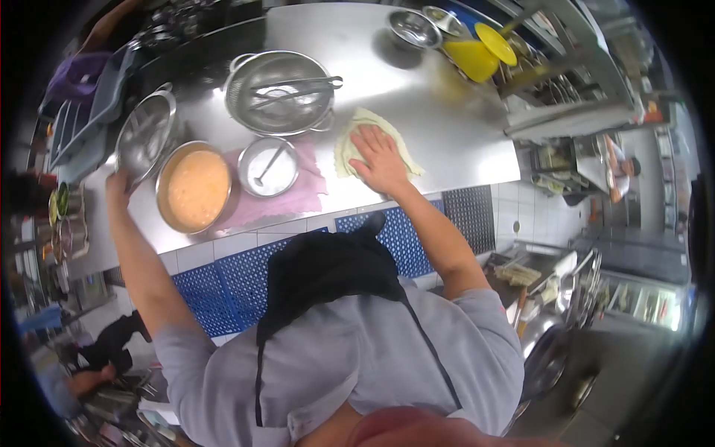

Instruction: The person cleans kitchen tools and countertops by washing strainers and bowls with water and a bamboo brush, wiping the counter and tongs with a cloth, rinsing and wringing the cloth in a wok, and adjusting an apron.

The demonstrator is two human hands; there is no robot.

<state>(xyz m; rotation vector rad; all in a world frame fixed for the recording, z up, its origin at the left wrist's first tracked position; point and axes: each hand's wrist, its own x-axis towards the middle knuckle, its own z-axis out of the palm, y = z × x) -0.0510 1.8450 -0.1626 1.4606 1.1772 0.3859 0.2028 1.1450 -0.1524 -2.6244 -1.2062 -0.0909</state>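
My right hand (378, 158) lies flat with fingers spread on a pale yellow cloth (346, 153) on the steel table (447, 141). At the left, my left hand (119, 186) is beside the lower edge of a tilted metal strainer bowl (147, 134); its fingers are too unclear to tell whether they grip it. Between my hands, a metal bowl of orange liquid (198, 189) and a smaller bowl of white contents (269, 167) with a spoon stand at a pink cloth (309, 175). Behind them is a large mesh colander (246, 115) with tongs inside.
Two metal bowls, one of them nearest (415, 30), and a yellow container (472, 61) stand at the back right. A blue-grey rack (93, 123) is at the left. Blue mats (201, 298) cover the floor. Another person (618, 170) is far right, another at lower left.
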